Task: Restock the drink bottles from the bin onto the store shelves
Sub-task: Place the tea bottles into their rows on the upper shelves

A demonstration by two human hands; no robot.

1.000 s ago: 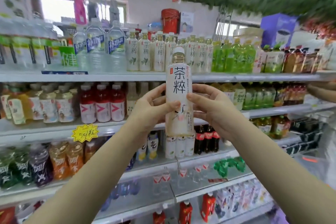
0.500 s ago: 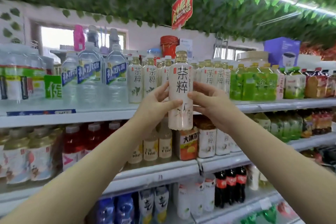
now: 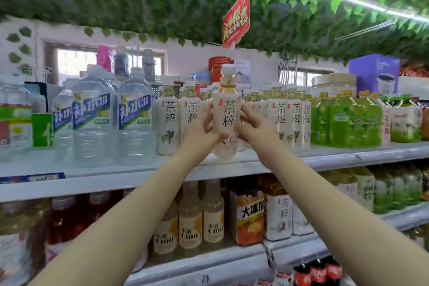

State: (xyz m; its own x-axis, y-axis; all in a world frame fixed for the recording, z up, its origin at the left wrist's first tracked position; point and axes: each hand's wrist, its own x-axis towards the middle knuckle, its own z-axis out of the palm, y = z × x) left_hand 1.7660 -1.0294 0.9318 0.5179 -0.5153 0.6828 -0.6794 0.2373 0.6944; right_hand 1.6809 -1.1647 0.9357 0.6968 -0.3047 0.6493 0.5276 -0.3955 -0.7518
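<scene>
Both arms are up at the top shelf point(image 3: 348, 158), and between the hands is one white-labelled tea bottle point(image 3: 226, 114), upright, white cap on top, its label facing the camera. The left hand point(image 3: 200, 130) wraps one side, its fingers point(image 3: 207, 111) curled round the label and the thumb across the lower front; the right hand point(image 3: 253, 129) does the same on the other side, so both are grasping the bottle. It sits at the front edge of the top shelf, in the gap in the row of matching tea bottles point(image 3: 292, 118). Its base looks level with the shelf surface, though I cannot say for sure that it touches. Further along the top shelf to the left stand big clear water bottles point(image 3: 135, 118) with blue labels; to the right, past the tea row, green drink bottles point(image 3: 343, 121). Above the top shelf hangs a red sign point(image 3: 236, 18) among green leaves. On the shelf below it are orange, pale yellow and red drinks.
</scene>
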